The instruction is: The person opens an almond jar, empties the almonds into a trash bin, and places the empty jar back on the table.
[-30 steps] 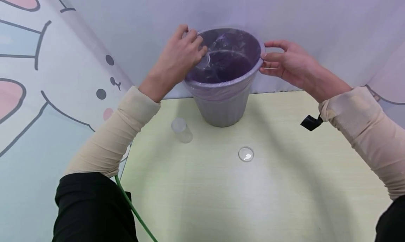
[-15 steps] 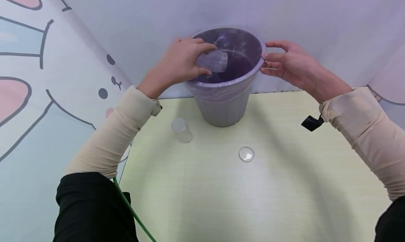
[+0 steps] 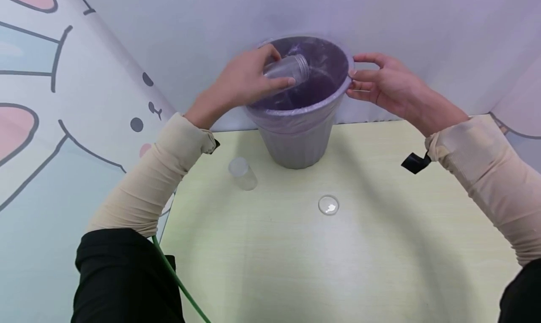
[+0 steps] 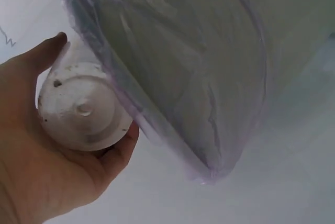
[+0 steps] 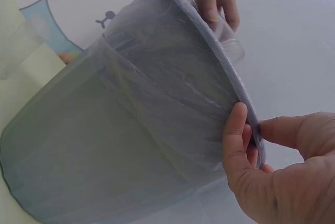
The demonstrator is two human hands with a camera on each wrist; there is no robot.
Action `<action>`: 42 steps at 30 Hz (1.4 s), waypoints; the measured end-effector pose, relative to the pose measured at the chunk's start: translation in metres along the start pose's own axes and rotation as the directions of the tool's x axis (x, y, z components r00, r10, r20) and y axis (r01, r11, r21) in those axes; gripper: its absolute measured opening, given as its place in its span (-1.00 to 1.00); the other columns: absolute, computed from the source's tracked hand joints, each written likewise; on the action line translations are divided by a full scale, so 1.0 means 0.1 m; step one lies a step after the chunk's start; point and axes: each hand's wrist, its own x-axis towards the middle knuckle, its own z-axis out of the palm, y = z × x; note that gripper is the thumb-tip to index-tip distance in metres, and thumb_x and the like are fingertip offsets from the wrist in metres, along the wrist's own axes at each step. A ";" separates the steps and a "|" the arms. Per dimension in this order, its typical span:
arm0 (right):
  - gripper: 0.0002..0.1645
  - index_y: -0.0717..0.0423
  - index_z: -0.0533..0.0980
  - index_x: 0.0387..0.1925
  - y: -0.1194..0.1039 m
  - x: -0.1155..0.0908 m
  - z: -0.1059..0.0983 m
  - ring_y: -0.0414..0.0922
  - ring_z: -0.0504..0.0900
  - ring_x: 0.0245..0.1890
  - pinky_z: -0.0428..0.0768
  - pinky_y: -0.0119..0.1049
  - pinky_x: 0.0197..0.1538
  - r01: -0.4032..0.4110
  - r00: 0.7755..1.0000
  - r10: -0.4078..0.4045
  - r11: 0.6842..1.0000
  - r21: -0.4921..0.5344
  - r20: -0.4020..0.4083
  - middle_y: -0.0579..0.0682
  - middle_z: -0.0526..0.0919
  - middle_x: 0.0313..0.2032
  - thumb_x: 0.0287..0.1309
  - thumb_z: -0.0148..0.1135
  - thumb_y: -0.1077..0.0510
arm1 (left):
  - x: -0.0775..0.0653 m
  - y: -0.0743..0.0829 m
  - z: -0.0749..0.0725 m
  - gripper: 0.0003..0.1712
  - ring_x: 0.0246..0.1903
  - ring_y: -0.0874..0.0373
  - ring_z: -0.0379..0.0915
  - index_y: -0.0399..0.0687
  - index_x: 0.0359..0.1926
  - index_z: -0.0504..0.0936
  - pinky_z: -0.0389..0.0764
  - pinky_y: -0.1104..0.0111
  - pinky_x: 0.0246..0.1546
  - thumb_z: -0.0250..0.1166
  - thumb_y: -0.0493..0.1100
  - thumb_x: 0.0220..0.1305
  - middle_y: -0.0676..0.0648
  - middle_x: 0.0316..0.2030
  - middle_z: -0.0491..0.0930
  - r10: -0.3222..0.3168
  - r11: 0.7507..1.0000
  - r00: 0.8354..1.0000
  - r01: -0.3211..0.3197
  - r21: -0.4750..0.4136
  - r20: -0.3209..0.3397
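Observation:
My left hand [image 3: 246,81] grips a clear plastic jar [image 3: 290,70] over the mouth of a grey trash bin [image 3: 296,142]. The jar lies tilted, its threaded open end pointing right and slightly up. In the left wrist view, the jar's round base [image 4: 84,111] faces the camera and shows a few dark specks. A thin translucent liner bag [image 5: 157,62] is folded over the bin's rim. On the bin's right side, my right hand [image 3: 386,81] pinches the rim and liner between thumb and fingers. The bin's bottom inside is dark.
A frosted translucent cylindrical container [image 3: 243,173] stands left of the bin on the pale table [image 3: 287,262]. A clear round disc, perhaps a lid [image 3: 328,204], lies in front of the bin. A green cable [image 3: 181,283] runs by my left sleeve. A wall rises close behind.
My left hand has turned over at the bin's mouth, bringing the jar from mostly hidden into plain view. The jar has shifted slightly right, its mouth tipping upward. My right hand stays on the rim.

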 end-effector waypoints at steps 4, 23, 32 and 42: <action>-0.24 0.01 0.19 0.46 0.00 0.01 0.00 0.00 0.74 -0.20 0.77 -0.21 -0.14 -0.002 1.000 0.002 1.000 -0.003 -0.002 0.15 0.64 -0.04 0.37 0.24 0.41 | 0.00 0.00 -0.01 -0.19 0.01 0.11 0.46 -0.02 0.35 0.46 0.49 0.25 0.07 0.21 0.43 0.36 -0.05 0.16 0.57 -0.061 0.990 0.998 0.061 -0.125 0.002; -0.24 -0.02 0.19 0.46 -0.01 0.02 0.00 0.00 0.74 -0.21 0.76 -0.21 -0.14 -0.009 1.000 0.010 1.000 0.004 -0.018 0.14 0.63 -0.04 0.36 0.26 0.39 | 0.00 -0.12 0.02 -0.45 -0.31 -0.03 0.74 0.01 0.35 0.44 0.76 0.23 -0.18 0.07 0.23 0.58 -0.25 -0.07 0.69 -0.073 0.347 0.944 0.326 -0.879 0.321; -0.30 0.00 0.24 0.40 0.00 0.01 -0.01 0.01 0.75 -0.21 0.77 -0.20 -0.14 0.001 1.000 -0.001 1.000 0.017 -0.011 0.15 0.63 -0.03 0.36 0.25 0.42 | 0.04 -0.09 0.01 -0.52 -0.25 -0.14 0.72 0.12 0.38 0.29 0.81 0.18 -0.23 -0.01 0.19 0.63 -0.31 0.11 0.47 -0.071 -0.009 0.899 0.432 -0.902 0.432; -0.23 -0.01 0.18 0.47 -0.01 0.00 -0.02 0.00 0.74 -0.19 0.76 -0.21 -0.12 -0.004 1.000 0.004 1.000 0.004 -0.007 0.14 0.62 -0.01 0.36 0.24 0.41 | 0.06 -0.09 0.01 -0.37 -0.21 -0.23 0.64 0.23 0.59 0.11 0.80 0.00 -0.26 -0.02 0.15 0.63 -0.27 0.32 0.31 -0.082 -0.209 0.813 0.551 -0.808 0.576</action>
